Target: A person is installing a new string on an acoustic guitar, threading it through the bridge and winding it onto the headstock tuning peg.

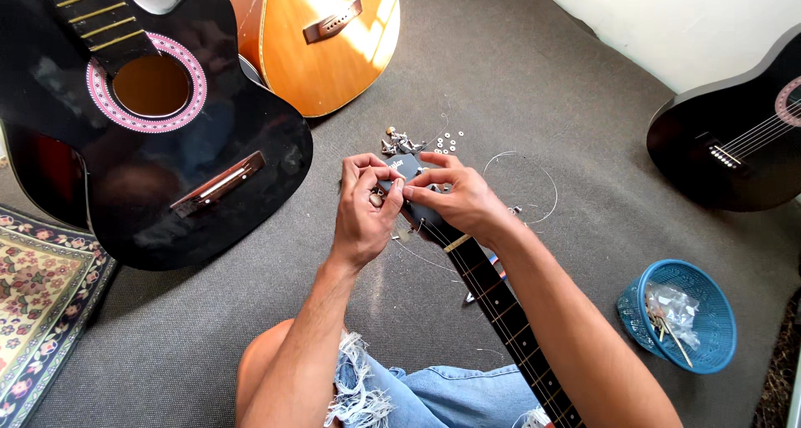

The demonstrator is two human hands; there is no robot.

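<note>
I see the dark guitar headstock (405,166) pinched between my two hands, its neck (501,311) running back toward me over my knee in torn blue jeans (417,390). My left hand (365,207) is closed narrow on the headstock's left edge, thumb and fingers pressed around a small tuning peg (376,199); my right hand (457,196) is curled shut on the right side, fingertips meeting the left hand's over the face of the headstock. Just beyond the headstock on the grey carpet floor (534,86) lie a cluster of metal tuner parts (399,140) and a scatter of small white washers (449,141). A loose coil of string (534,186) lies right of my right hand. Farther out, a black guitar body (167,128) rests to the left, a tan guitar (325,36) behind it, another black guitar (734,136) at far right, and a blue basket (680,315) near my right forearm.
</note>
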